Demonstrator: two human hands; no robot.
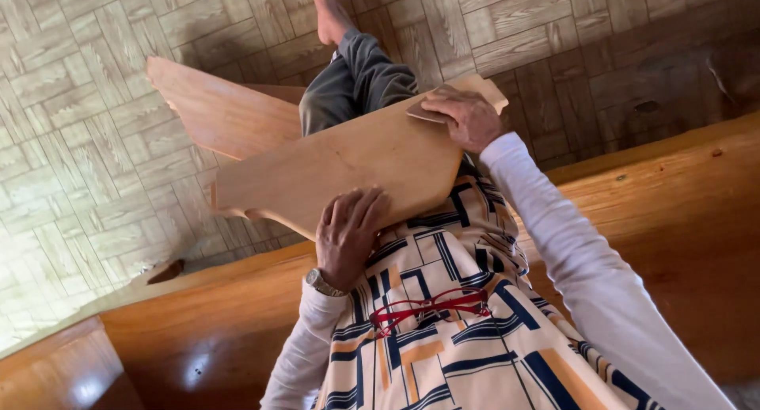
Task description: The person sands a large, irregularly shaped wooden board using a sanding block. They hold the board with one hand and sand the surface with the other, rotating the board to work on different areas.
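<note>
A parquet floor (103,141) of pale woven-pattern wood tiles fills the upper half of my view, and a glossy orange-brown wooden bench (657,212) sweeps from nine o'clock across to three o'clock. I look down on a seated person in a patterned shirt with blue, orange and cream blocks; red-framed glasses (431,305) hang at the chest near six o'clock. At the centre lies a flat, light wooden board (340,168) with a curved cut-out edge, resting across the lap and slanting up towards one o'clock, apparently propped there so the thighs carry its weight. The left hand (348,232), with a metal wristwatch (321,282), sits just below centre at the board's near edge; its fingers (360,208) are spread flat and pressing down on the wood, which I judge steadies it against sliding. The right hand (467,117), at one o'clock, curls narrowly over a small brownish sheet or pad (423,113), pinning it flat to the board's far end; I cannot tell what the pad is made of. So the board lies under both sets of fingers, touching them, one hand at each end. A second, similar wooden piece (214,109) lies behind it towards eleven o'clock, partly hidden. A grey trouser leg (356,81) and bare foot (328,10) stretch towards twelve o'clock.
</note>
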